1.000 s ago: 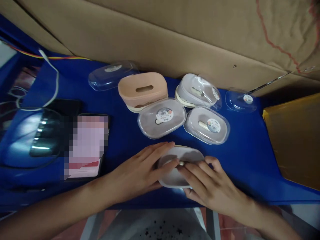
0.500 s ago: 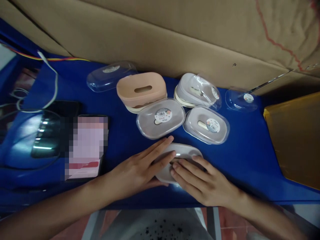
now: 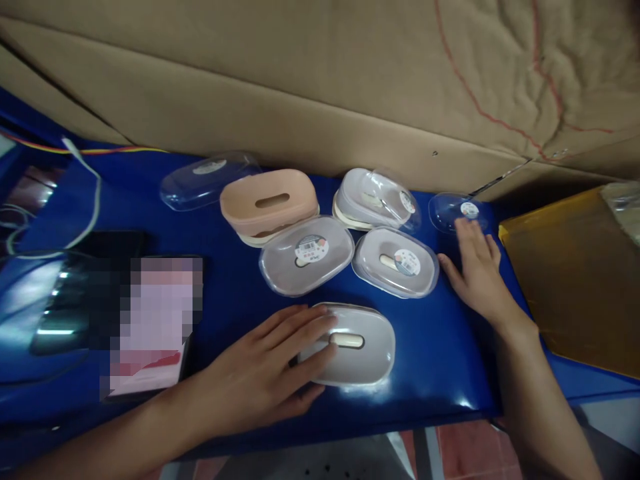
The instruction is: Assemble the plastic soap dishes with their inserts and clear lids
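Note:
My left hand [image 3: 270, 373] lies flat with fingers spread on the left end of a grey oval box [image 3: 357, 347] that has a cream slot piece on top, near the table's front edge. My right hand [image 3: 475, 270] is open, fingers stretched toward a loose clear lid [image 3: 457, 210] at the back right, fingertips touching or just short of it. The hand lies beside a lidded grey box [image 3: 395, 261].
On the blue table [image 3: 450, 360] stand another lidded grey box [image 3: 306, 253], a pink box [image 3: 270, 203], a grey box with a tilted clear lid [image 3: 375, 199] and a spare clear lid [image 3: 207, 180]. A phone [image 3: 150, 320] lies left. Cardboard rises behind; a yellow-brown box [image 3: 580, 273] sits right.
My right hand left the near grey box and moved right and back toward the loose clear lid. My left hand stays on the box. The view shifted slightly.

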### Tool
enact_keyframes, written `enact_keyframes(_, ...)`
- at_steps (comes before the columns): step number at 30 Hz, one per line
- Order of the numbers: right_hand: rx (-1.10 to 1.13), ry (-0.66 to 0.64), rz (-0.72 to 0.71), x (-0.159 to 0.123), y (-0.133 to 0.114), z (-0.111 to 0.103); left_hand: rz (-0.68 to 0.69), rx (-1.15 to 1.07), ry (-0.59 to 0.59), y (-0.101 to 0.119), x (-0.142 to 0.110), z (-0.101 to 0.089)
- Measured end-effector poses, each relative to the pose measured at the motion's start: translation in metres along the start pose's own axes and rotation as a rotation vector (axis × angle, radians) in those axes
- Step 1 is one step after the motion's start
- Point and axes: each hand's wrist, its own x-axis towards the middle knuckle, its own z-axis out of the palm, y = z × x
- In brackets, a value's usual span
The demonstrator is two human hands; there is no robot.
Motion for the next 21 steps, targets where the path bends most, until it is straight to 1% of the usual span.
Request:
enact_keyframes(1,-0.026,-0.034,-0.009,0.000,0.007,0.000,-0.004,0.010,0.009,0.000,0.000,0.000)
enact_keyframes(3,-0.043,-0.045,-0.022,-0.004,0.015,-0.002,-0.003,0.018,0.014,0.001,0.001,0.000)
enact_keyframes(5,-0.020,-0.043,-0.033,-0.012,0.023,-0.004,0.004,0.017,0.009,0.000,0.002,-0.001)
enact_keyframes(7,0.034,-0.097,-0.036,-0.019,0.033,-0.007,0.015,0.017,0.004,-0.001,0.002,-0.001)
enact_keyframes(9,0.103,-0.179,-0.020,-0.022,0.042,-0.013,0.021,0.020,0.000,-0.002,0.002,-0.001)
enact_keyframes(10,0.130,-0.192,0.001,-0.023,0.044,-0.018,0.021,0.019,0.004,-0.003,0.002,-0.001)
enact_keyframes(11,0.147,-0.170,0.030,-0.024,0.043,-0.024,0.015,0.016,0.007,-0.002,0.002,-0.001)
enact_keyframes(13,0.150,-0.052,0.079,-0.027,0.027,-0.038,-0.008,0.006,0.019,-0.001,0.003,0.000)
enact_keyframes(14,0.146,0.020,0.092,-0.029,0.014,-0.043,-0.024,0.003,0.029,0.001,0.004,0.001)
enact_keyframes(15,0.143,0.080,0.071,-0.032,-0.004,-0.047,-0.041,0.000,0.041,0.002,0.004,0.003)
enact_keyframes(16,0.159,0.081,0.030,-0.036,-0.023,-0.049,-0.059,-0.005,0.055,0.004,0.005,0.005)
enact_keyframes(17,0.180,0.062,-0.052,-0.039,-0.044,-0.048,-0.077,-0.014,0.073,0.006,0.005,0.007)
enact_keyframes(19,0.156,-0.004,-0.257,-0.046,-0.082,-0.039,-0.109,-0.039,0.111,0.008,0.004,0.013)
enact_keyframes(21,0.136,-0.013,-0.391,-0.049,-0.109,-0.026,-0.153,-0.064,0.141,0.008,0.002,0.018)
